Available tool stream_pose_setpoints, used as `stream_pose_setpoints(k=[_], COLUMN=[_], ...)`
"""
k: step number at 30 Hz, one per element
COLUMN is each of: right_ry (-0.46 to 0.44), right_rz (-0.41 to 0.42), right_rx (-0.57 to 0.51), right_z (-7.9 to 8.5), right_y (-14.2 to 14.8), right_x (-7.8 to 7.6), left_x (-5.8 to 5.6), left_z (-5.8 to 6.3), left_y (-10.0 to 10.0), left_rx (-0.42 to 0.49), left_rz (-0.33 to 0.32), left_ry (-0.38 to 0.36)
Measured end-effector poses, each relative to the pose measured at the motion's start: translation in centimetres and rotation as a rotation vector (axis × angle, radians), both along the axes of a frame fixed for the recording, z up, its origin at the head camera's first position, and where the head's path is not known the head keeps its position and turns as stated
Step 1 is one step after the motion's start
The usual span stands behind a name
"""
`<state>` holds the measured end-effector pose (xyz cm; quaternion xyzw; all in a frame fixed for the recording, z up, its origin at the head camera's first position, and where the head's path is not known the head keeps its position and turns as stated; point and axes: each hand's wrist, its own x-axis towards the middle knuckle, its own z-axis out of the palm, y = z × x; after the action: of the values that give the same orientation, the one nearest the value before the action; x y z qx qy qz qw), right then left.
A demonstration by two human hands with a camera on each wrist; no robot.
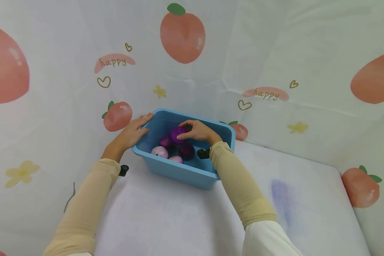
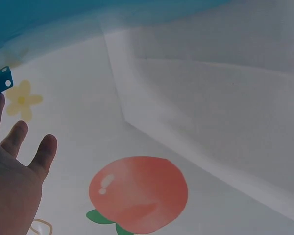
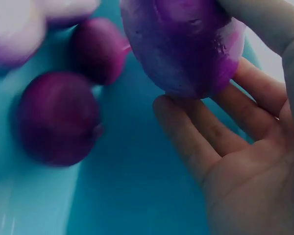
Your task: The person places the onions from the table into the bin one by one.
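Note:
A light-blue plastic bin (image 1: 179, 173) stands against the patterned backdrop. Inside it, my right hand (image 1: 198, 131) holds a glossy, bright purple round vegetable (image 3: 186, 49) between thumb and fingers. Its exact kind does not show. Close by lie two darker purple, onion-like balls, a larger one (image 3: 59, 120) and a smaller one (image 3: 98, 51) with a short pointed tip. Toward the bin's front left sit a pale lilac round piece (image 1: 160, 152) and a pinkish one (image 1: 176, 159). My left hand (image 1: 132, 133) rests at the bin's left rim, its fingers extended.
The bin stands on a white-covered table (image 1: 166, 220) with a bluish stain (image 1: 283, 202) to the right. White cloth printed with peaches (image 1: 183, 37) rises behind and at both sides. Dark wrist-camera pieces (image 1: 123, 170) sit at both wrists.

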<state>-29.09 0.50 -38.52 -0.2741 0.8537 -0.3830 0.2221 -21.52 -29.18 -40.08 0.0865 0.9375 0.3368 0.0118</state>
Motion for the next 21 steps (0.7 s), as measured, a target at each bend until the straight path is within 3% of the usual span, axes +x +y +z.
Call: stream_pose_setpoints(k=[6, 21], right_ry=[0.018, 0.001], right_rz=[0.054, 0.04], right_rx=[0.115, 0.063], right_z=[-0.59, -0.5], right_y=[-0.2, -0.07], right_x=[0.15, 0.36], left_x=[0.17, 0.19], left_z=[0.04, 0.16], left_y=[0.0, 0.12], left_rx=[-0.003, 0.001], left_rz=[0.011, 0.007], left_ry=[-0.002, 0.003])
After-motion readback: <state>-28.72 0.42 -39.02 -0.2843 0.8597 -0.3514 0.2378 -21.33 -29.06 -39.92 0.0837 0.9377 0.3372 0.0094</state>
